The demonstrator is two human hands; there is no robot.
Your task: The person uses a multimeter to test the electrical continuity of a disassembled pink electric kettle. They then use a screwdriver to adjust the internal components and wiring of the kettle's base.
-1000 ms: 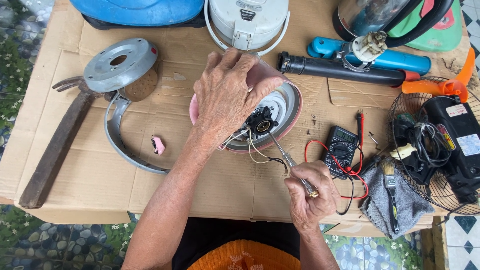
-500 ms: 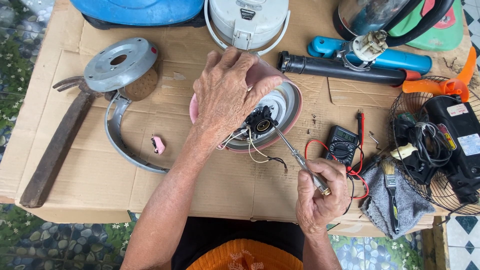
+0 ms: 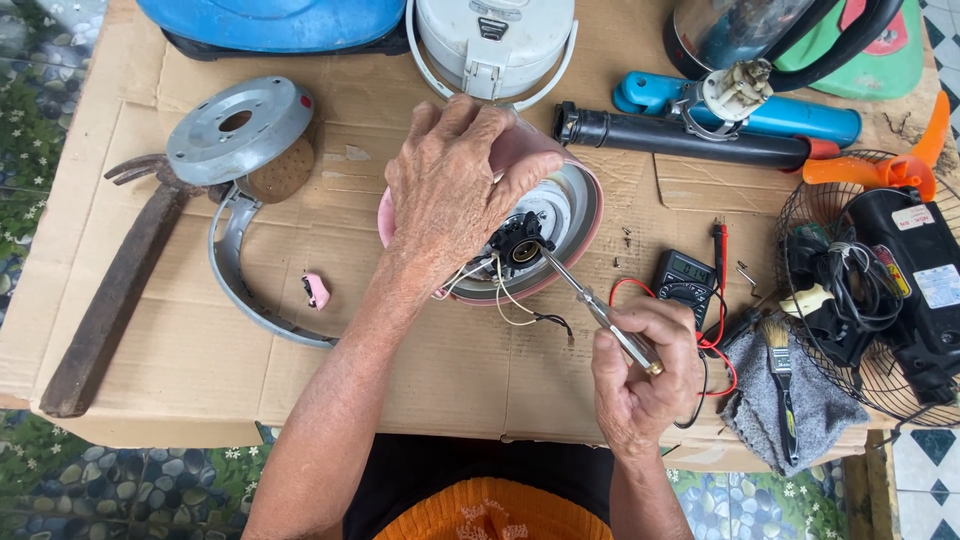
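My left hand [image 3: 455, 195] grips the rim of an upturned pink and silver appliance base [image 3: 575, 205] and steadies it on the cardboard. My right hand [image 3: 640, 375] holds a screwdriver [image 3: 590, 305] by its clear handle. Its tip rests on a small black part [image 3: 517, 243] at the middle of the base. Thin white and black wires [image 3: 515, 305] trail from that part toward me.
A hammer [image 3: 110, 300], a grey metal disc [image 3: 235, 130], a curved grey band [image 3: 235, 280] and a small pink piece [image 3: 317, 291] lie left. A multimeter [image 3: 682, 280] with red leads, a brush [image 3: 780, 385] on a grey cloth and a fan cage [image 3: 870, 290] sit right. A white cooker [image 3: 495, 40] stands behind.
My right hand has moved right and up a little, bringing the screwdriver tip onto the black part. My left hand has stayed on the base.
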